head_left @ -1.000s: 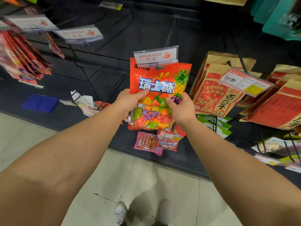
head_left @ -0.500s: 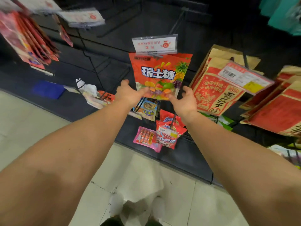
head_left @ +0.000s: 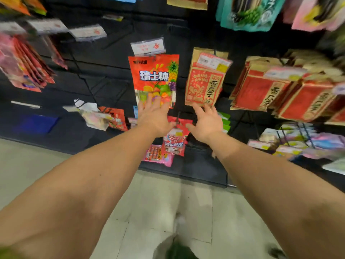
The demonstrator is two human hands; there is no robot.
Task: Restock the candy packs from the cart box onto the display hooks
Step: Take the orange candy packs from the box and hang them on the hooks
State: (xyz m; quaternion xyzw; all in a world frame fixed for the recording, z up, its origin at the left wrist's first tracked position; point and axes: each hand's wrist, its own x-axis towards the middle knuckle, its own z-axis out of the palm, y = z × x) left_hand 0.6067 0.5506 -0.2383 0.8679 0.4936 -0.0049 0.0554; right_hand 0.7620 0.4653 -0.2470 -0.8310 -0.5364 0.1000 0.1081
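Both grips spread apart: left hand (head_left: 155, 118) touches the hanging orange-red plastic candy pack (head_left: 155, 75), right hand (head_left: 207, 122) at its five o'clock.

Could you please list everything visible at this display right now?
Fruit candy pack: one, orange-red, hanging centre under a price tag.
Paper seed bags: several, tan and red, hanging centre-right and right.
Red packs: a row, blurred, hanging left.
Small candy packs: two, red and pink, low centre.
Blue item: one, lower left shelf.
Teal and pink bags: several, top right.
Left hand: open, fingers on the fruit candy pack's bottom.
Right hand: open, below a seed bag.
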